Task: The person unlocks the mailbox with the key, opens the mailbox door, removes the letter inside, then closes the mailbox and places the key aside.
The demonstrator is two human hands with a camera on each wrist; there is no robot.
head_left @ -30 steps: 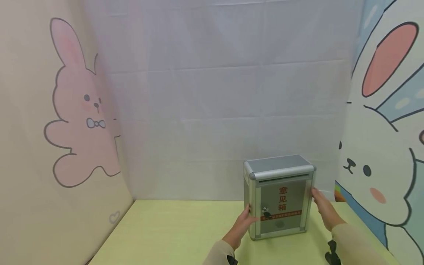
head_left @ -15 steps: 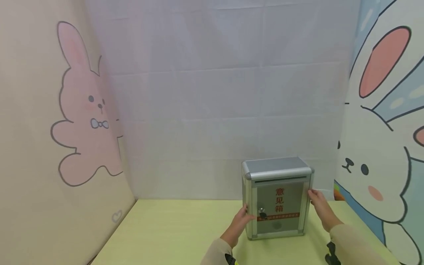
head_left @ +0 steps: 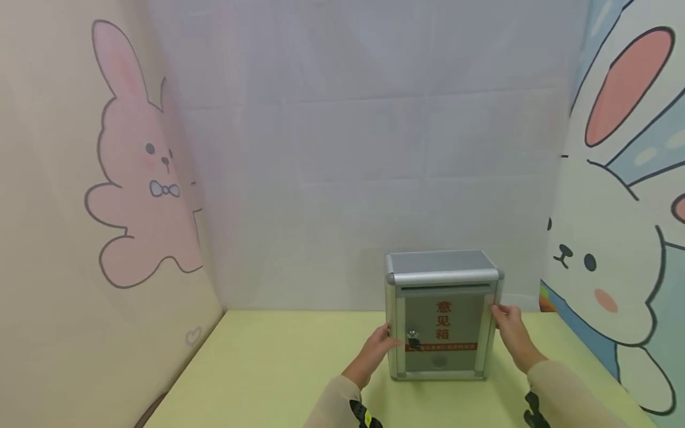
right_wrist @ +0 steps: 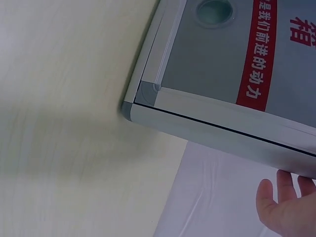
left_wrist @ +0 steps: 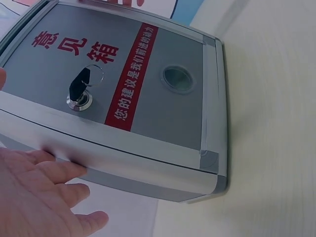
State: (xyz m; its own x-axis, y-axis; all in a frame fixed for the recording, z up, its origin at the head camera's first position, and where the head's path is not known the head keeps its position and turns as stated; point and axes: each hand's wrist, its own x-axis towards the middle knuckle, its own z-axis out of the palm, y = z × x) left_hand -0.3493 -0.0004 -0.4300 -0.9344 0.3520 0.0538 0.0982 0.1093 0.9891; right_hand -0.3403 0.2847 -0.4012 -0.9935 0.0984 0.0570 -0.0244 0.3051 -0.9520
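Observation:
A grey metal suggestion box [head_left: 443, 321] with silver edges and red Chinese lettering stands upright on the pale yellow table. My left hand [head_left: 370, 355] is at its left side, thumb reaching over the front edge. In the left wrist view, straight fingers [left_wrist: 61, 170] touch the box's side. My right hand [head_left: 515, 336] is against the opposite side, with fingertips at the side panel in the right wrist view. A lock with a black key [left_wrist: 79, 89] in it sits on the front door, left of a red stripe [head_left: 444, 346]. Under the top runs a narrow slot [head_left: 446, 288].
The pale yellow table [head_left: 283, 368] stretches to the left of the box. A white sheet [head_left: 310, 208] hangs behind it. A rabbit-printed panel [head_left: 615, 285] stands close on the right, and another printed panel [head_left: 53, 238] on the left.
The box has shifted a little left and turned, so its front faces me more squarely and its left side shows less. Both hands have moved along with it.

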